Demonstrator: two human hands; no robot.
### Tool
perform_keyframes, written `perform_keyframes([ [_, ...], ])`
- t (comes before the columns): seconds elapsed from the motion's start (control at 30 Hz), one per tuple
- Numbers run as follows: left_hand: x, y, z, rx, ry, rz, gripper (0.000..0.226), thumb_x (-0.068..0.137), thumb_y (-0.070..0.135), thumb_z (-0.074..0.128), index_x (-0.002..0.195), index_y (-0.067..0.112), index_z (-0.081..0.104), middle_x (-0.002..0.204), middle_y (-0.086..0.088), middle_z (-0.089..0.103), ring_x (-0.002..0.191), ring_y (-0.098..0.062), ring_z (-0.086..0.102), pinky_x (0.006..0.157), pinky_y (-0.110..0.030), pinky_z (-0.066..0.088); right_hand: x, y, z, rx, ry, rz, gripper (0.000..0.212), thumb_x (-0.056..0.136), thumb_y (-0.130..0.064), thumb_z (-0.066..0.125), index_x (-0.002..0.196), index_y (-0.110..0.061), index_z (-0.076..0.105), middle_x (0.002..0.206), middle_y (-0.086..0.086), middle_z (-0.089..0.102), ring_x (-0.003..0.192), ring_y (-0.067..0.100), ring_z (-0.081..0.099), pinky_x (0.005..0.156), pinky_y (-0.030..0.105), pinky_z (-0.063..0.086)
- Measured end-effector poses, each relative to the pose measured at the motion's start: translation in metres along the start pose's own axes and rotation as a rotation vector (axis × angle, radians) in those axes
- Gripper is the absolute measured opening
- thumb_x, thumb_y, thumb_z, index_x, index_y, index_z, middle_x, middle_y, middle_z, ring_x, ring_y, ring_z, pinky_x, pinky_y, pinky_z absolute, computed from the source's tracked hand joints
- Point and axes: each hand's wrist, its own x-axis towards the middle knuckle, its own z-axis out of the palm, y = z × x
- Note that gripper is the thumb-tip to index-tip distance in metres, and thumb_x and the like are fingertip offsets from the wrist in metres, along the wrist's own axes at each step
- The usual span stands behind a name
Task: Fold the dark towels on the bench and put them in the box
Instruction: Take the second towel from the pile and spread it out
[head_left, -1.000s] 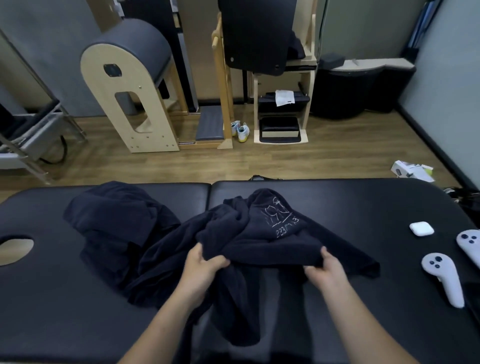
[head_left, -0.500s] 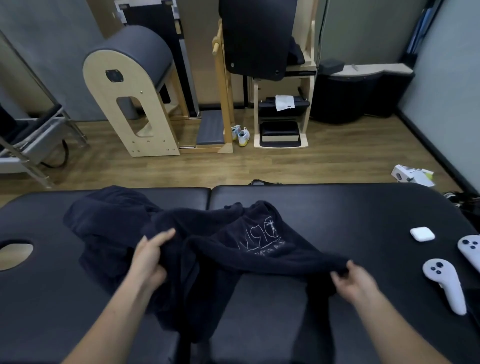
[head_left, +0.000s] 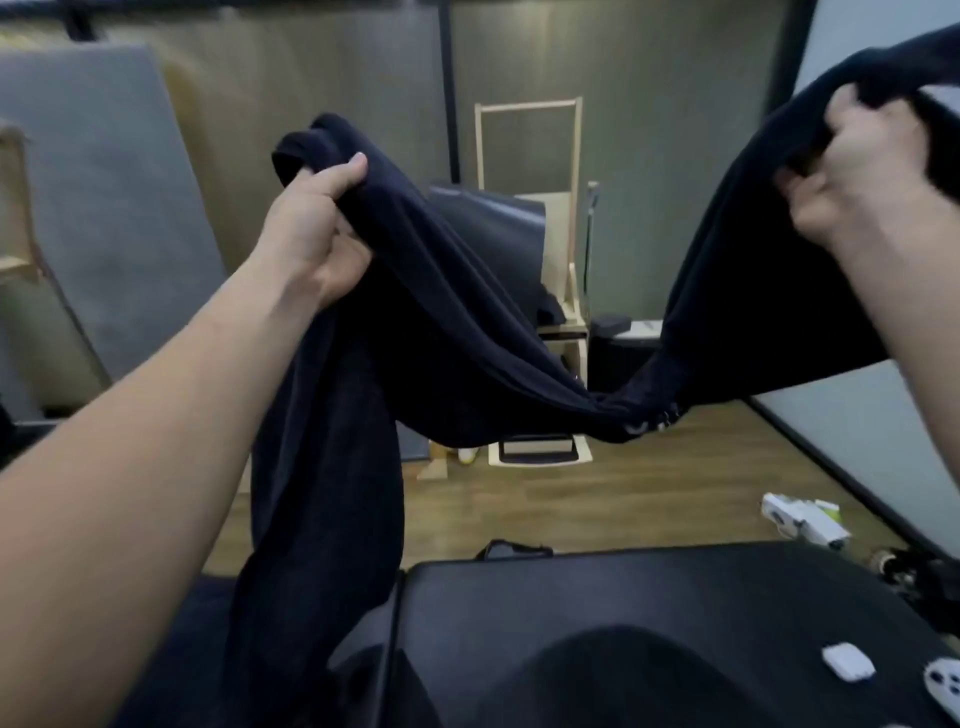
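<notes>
Head view: the dark towel (head_left: 467, 338) is in the air above the bench (head_left: 649, 597), stretched between both hands and sagging in a deep curve at its middle. The left hand (head_left: 311, 228) is above the bench's left pad. Its fingers are curled round a bunched edge of the towel and the thumb presses on top of the cloth. From this hand a long tail of the towel hangs straight down over the left pad, just beside the seam between the two pads. Whether the tail touches the bench cannot be told.

The right hand (head_left: 862, 176) is high above the bench's right end, clenched on the other end of the towel, with the cloth gathered in the fist and spilling over the top of it. Small white marks (head_left: 649, 423) show on the towel at the lowest point of the sag, well above the bench.

On the bench's right end lie a small white case (head_left: 847, 661) and, near it at the frame edge, a white controller (head_left: 943, 691). On the wooden floor beyond the bench's far right corner lies a white carton (head_left: 802, 519). A dark rounded shape at the bench's near edge is too blurred to identify
</notes>
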Motion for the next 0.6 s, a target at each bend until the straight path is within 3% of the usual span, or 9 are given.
perform_keyframes([
  [0.03, -0.003, 0.006, 0.012, -0.014, -0.039, 0.026, 0.029, 0.096, 0.004, 0.057, 0.123, 0.015, 0.059, 0.107, -0.01, 0.075, 0.099, -0.027, 0.073, 0.086, -0.041, 0.059, -0.02, -0.011, 0.018, -0.058, -0.017, -0.029, 0.009, 0.101, -0.016, 0.056, 0.105, -0.023, 0.054, 0.11, -0.001, 0.066, 0.098, 0.021, 0.069, 0.071, 0.038, 0.062],
  [0.1, -0.018, 0.01, 0.018, 0.003, -0.088, 0.049, 0.042, 0.094, 0.003, 0.059, 0.135, 0.015, 0.053, 0.122, -0.012, 0.07, 0.107, -0.028, 0.07, 0.091, -0.043, 0.058, -0.052, -0.022, 0.037, -0.141, -0.06, -0.08, 0.01, 0.101, -0.014, 0.051, 0.105, -0.023, 0.054, 0.11, -0.001, 0.065, 0.097, 0.018, 0.067, 0.069, 0.033, 0.059],
  [0.17, -0.044, -0.004, 0.003, 0.067, -0.021, 0.047, 0.047, 0.091, 0.001, 0.06, 0.135, 0.016, 0.052, 0.124, -0.012, 0.068, 0.107, -0.027, 0.07, 0.085, -0.042, 0.059, -0.079, -0.023, 0.035, -0.168, -0.102, -0.074, 0.018, 0.098, -0.013, 0.053, 0.112, -0.024, 0.056, 0.109, 0.0, 0.066, 0.096, 0.018, 0.066, 0.07, 0.03, 0.057],
  [0.3, -0.138, -0.096, -0.076, 0.134, 0.341, -0.146, 0.04, 0.087, 0.0, 0.055, 0.127, 0.006, 0.056, 0.114, -0.013, 0.069, 0.104, -0.03, 0.067, 0.077, -0.04, 0.057, -0.16, 0.009, 0.005, -0.258, -0.215, 0.06, 0.019, 0.098, -0.007, 0.052, 0.095, -0.023, 0.062, 0.08, -0.006, 0.068, 0.075, 0.012, 0.064, 0.07, 0.031, 0.054],
  [0.37, -0.205, -0.156, -0.134, 0.182, 0.596, -0.381, 0.034, 0.084, -0.003, 0.052, 0.116, 0.002, 0.06, 0.106, -0.019, 0.067, 0.096, -0.033, 0.065, 0.074, -0.04, 0.053, -0.219, 0.05, -0.028, -0.313, -0.327, 0.205, 0.021, 0.099, -0.005, 0.053, 0.098, -0.021, 0.066, 0.087, -0.007, 0.073, 0.086, 0.012, 0.067, 0.082, 0.032, 0.054],
  [0.43, -0.272, -0.202, -0.193, 0.384, 0.798, -0.639, 0.03, 0.083, -0.002, 0.055, 0.112, -0.003, 0.06, 0.106, -0.022, 0.065, 0.096, -0.035, 0.062, 0.074, -0.041, 0.053, -0.288, 0.1, -0.07, -0.41, -0.443, 0.407, 0.022, 0.099, -0.003, 0.054, 0.107, -0.018, 0.067, 0.091, -0.009, 0.075, 0.09, 0.006, 0.069, 0.081, 0.019, 0.054],
  [0.53, -0.344, -0.253, -0.25, 0.79, 0.695, -0.964, 0.056, 0.076, 0.025, 0.072, 0.123, -0.003, 0.06, 0.119, -0.024, 0.066, 0.107, -0.036, 0.063, 0.092, -0.045, 0.052, -0.402, 0.17, -0.143, -0.76, -0.809, 0.729, 0.024, 0.1, -0.009, 0.055, 0.115, -0.024, 0.067, 0.095, -0.032, 0.064, 0.102, -0.003, 0.061, 0.088, 0.005, 0.044],
  [0.6, -0.369, -0.256, -0.244, 0.739, 0.561, -1.017, 0.049, 0.078, 0.044, 0.072, 0.11, 0.006, 0.069, 0.112, -0.014, 0.071, 0.105, -0.028, 0.065, 0.093, -0.038, 0.05, -0.462, 0.201, -0.191, -0.979, -1.097, 0.785, 0.022, 0.096, -0.018, 0.053, 0.097, -0.034, 0.068, 0.092, -0.029, 0.064, 0.102, -0.003, 0.059, 0.098, 0.019, 0.048],
])
